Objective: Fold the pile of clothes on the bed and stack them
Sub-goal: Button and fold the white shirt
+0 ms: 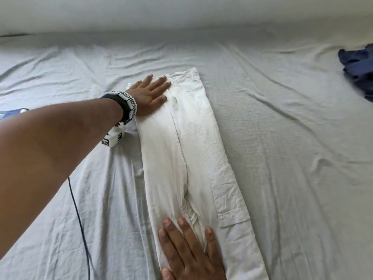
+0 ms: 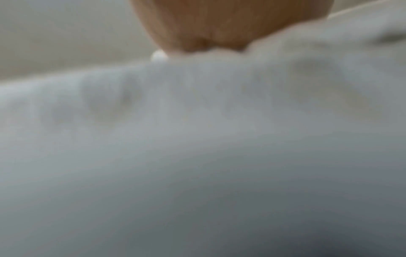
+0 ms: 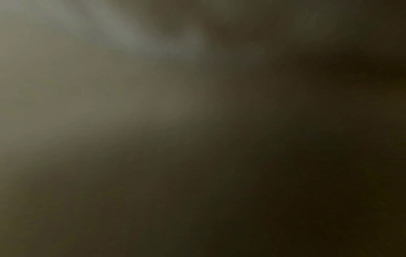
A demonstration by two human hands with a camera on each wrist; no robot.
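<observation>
Now both hands are lying flat on a white garment (image 1: 193, 150) that is stretched out as a long folded strip on the bed (image 1: 292, 122). The left hand (image 1: 150, 96) is pressing on the far end of the strip, palm down, fingers straight and slightly spread; the wrist behind it is wearing a dark band with black-and-white marker blocks (image 1: 129, 105), and a thin dark cable (image 1: 80, 221) is trailing from under that forearm across the sheet. The right hand (image 1: 191, 253) is resting on the near end of the strip, fingers extended and a little apart, nothing pinched. Between the two hands the cloth is showing a long seam down its middle, and a flapped pocket (image 1: 228, 195) is sitting just to the right of the right hand's fingertips. Well off to the right of both hands, a crumpled dark blue garment (image 1: 359, 67) is lying at the edge of the bed. From the left wrist view, blurred white cloth is filling the frame beneath the left hand (image 2: 219, 24). The right wrist view is dark and telling nothing.
</observation>
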